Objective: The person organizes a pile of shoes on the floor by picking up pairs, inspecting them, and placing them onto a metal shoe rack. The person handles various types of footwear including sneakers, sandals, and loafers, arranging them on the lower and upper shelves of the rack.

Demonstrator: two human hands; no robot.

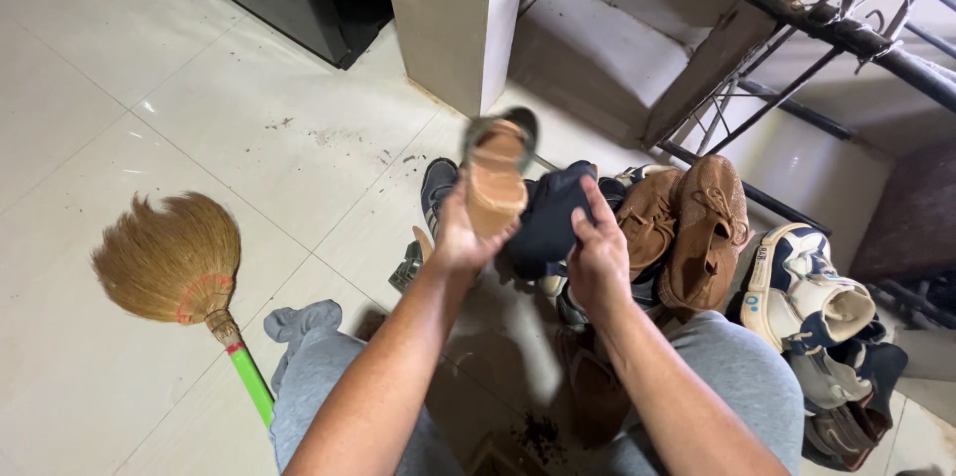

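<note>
Over shoe pile | left hand (460,237) grips sandal (495,175) | right hand (596,255) clutches dark cloth (546,222), perhaps sock

Pale tiled floor (149,68) with straw broom (174,262), scattered shoes (697,227), dirt specks.

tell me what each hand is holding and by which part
The left hand holds a tan-soled shoe by its lower end, sole toward the camera. The right hand grips a dark cloth at its right edge, thumb on top.

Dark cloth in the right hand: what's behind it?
Behind the dark cloth: brown moccasins, partly showing, and a dark sneaker to the left. The cloth covers the rest of the pile.
</note>
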